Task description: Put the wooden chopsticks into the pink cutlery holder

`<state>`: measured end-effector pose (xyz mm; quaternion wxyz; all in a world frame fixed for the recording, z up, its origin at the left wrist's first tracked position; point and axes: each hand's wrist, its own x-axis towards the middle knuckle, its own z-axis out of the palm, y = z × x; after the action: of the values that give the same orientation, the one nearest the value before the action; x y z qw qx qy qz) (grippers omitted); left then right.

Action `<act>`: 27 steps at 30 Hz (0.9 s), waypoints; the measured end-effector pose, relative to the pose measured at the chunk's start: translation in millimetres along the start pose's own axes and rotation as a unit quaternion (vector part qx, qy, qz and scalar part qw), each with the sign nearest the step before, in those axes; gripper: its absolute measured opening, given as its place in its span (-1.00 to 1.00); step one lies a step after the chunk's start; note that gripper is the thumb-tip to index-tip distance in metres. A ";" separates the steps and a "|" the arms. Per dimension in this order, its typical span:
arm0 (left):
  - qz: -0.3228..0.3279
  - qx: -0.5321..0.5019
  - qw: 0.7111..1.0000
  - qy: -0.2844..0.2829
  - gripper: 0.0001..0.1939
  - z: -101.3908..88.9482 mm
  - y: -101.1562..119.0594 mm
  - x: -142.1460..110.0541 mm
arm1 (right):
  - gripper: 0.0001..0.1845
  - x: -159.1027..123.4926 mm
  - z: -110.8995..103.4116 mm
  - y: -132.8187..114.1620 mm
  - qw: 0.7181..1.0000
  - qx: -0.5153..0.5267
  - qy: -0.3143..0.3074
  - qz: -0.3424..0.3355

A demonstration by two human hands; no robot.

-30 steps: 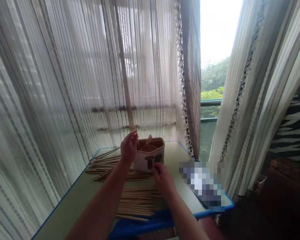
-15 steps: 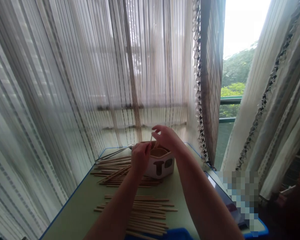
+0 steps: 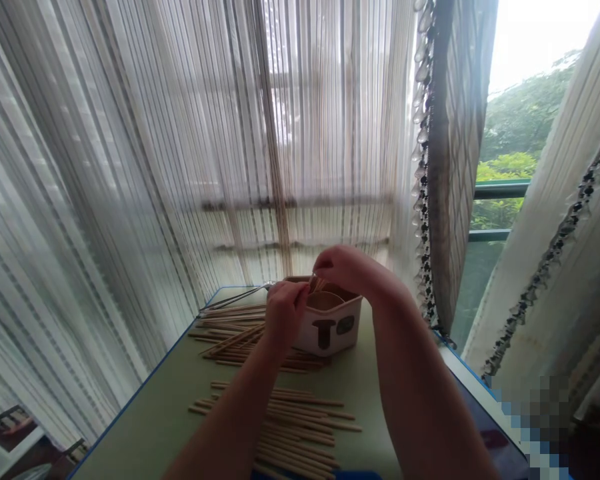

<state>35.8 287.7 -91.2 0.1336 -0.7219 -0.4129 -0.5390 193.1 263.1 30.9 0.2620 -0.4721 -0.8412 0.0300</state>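
Observation:
My left hand is closed at the near left rim of a white holder, which has dark cutouts in its front. Bent over the holder from the right, my right hand has its fingertips pinched together. A thin pale stick, apparently a chopstick, shows briefly between the fingers of both hands; most of it is hidden. Inside the holder is a round rim, with a few sticks behind it. Wooden chopsticks lie in a loose pile beside and under my left hand.
A second group of chopsticks lies nearer me, partly under my left forearm. Long metal utensils rest at the table's back left. A dark flat device is at the right edge, and something blue at the front. Sheer curtains hang behind the table.
My right hand has lowered toward my left, and its fingers have come together. Less of the thin stick shows between them. The whole view has shifted slightly.

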 end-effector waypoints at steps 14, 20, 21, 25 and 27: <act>-0.001 0.006 1.000 -0.020 -0.77 -4.5 0.7 -1.2 | -0.83 8.7 4.7 6.3 0.999 -0.029 0.017 0.000; 0.013 0.065 0.998 0.011 -0.76 -5.7 1.4 -2.8 | -0.77 11.5 4.8 9.8 0.993 -0.103 0.059 0.015; 0.011 0.068 0.998 0.011 -0.76 -5.7 1.4 -2.7 | -0.76 11.9 4.9 10.2 0.991 -0.113 0.072 0.020; 0.005 0.067 0.998 -0.008 -0.75 -5.8 1.9 -1.7 | -0.74 13.0 5.5 10.4 0.987 -0.130 0.074 0.051; 0.001 0.062 0.998 -0.022 -0.72 -6.2 1.9 -1.2 | -0.75 13.0 5.6 9.9 0.989 -0.132 0.039 0.060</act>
<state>32.9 281.9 -89.4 0.1699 -0.7245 -0.4476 -0.4959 192.8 280.2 28.5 0.2279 -0.5530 -0.7969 -0.0843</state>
